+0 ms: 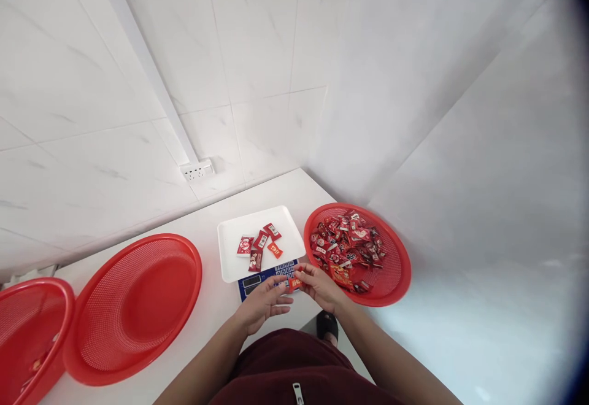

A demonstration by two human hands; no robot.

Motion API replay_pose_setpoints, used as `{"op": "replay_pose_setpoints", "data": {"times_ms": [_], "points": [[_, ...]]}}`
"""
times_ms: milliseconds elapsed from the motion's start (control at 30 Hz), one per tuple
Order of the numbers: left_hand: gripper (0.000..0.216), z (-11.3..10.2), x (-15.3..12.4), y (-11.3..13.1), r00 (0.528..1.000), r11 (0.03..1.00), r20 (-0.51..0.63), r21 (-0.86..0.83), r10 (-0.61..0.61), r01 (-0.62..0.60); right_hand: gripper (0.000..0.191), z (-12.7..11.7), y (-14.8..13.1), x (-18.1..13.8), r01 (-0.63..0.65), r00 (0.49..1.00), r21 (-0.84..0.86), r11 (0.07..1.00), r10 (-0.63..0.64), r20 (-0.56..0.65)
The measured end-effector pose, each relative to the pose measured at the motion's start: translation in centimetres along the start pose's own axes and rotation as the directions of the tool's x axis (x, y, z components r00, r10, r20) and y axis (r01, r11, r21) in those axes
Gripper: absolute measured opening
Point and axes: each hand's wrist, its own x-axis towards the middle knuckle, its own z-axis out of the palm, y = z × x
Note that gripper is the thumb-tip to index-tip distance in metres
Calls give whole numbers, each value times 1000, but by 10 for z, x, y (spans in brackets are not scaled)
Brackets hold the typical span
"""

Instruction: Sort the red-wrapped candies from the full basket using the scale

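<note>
My left hand (265,302) and my right hand (321,286) meet in front of the white tray. A small orange-red snack packet (295,283) is between their fingertips. My left thumb and index finger pinch near its left edge, while the lower fingers are spread. The right fingers are closed around packet wrapping, partly hiding it. Behind them, the white tray (230,269) rests on a digital scale (246,290) with a blue keypad panel. Several red wrapped packets (245,245) and one orange packet (275,250) lie on the tray.
To the right, a red basket (396,270) holds a heap of red packets. Another red basket (142,307) stands on the left, overlapped by a third basket (69,307) with a few packets inside. A power socket strip (197,170) is on the tiled wall behind the white table (209,319).
</note>
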Motion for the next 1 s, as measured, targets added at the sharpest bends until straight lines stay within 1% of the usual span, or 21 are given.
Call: {"op": "replay_pose_setpoints", "data": {"times_ms": [67, 167, 267, 333, 367, 433, 500, 567, 633, 700, 767, 833, 1000], "points": [[41, 3, 0, -4, 1000, 1000, -15, 16, 17, -16, 30, 4, 5, -3, -16, 999, -13, 1000, 16, 45], [35, 2, 1, -7, 995, 999, -90, 23, 43, -41, 30, 7, 11, -5, -50, 995, -15, 999, 51, 85], [30, -2, 6, -4, 986, 998, -158, -19, 53, -57, 31, 7, 13, -5, -76, 993, -2, 997, 76, 86], [27, -5, 10, 2, 970, 993, -231, -70, 78, -97, 31, 6, 13, -3, -92, 994, 27, 995, 90, 59], [29, -6, 13, 6, 958, 987, -269, -101, 98, -129, 30, 5, 12, -3, -97, 994, 43, 994, 95, 44], [42, -8, 17, 14, 941, 973, -318, -153, 115, -170, 29, 5, 12, -2, -100, 995, 63, 993, 99, 22], [59, -9, 18, 17, 948, 976, -306, -160, 90, -145, 27, 4, 12, -2, -97, 995, 65, 993, 96, 15], [66, -10, 16, 15, 971, 992, -238, -113, 35, -63, 25, 3, 13, -2, -100, 995, 60, 993, 100, 14], [61, -13, 12, 7, 991, 1000, -136, -15, -10, 8, 23, 2, 14, -3, -107, 994, 49, 993, 106, 9], [52, -16, 6, -2, 998, 994, -59, 103, -32, 38, 24, 1, 15, -4, -116, 993, 29, 993, 116, 1], [47, -18, -1, -9, 999, 980, -43, 193, -33, 41, 30, 1, 15, -5, -124, 992, 7, 992, 124, -3], [48, -20, -6, -12, 998, 971, -52, 234, -33, 44, 36, 3, 15, -7, -143, 990, -13, 990, 143, 11], [49, -19, -13, -13, 998, 964, -53, 261, -39, 51, 43, 14, 19, -12, -161, 977, -97, 982, 173, 129]]}}
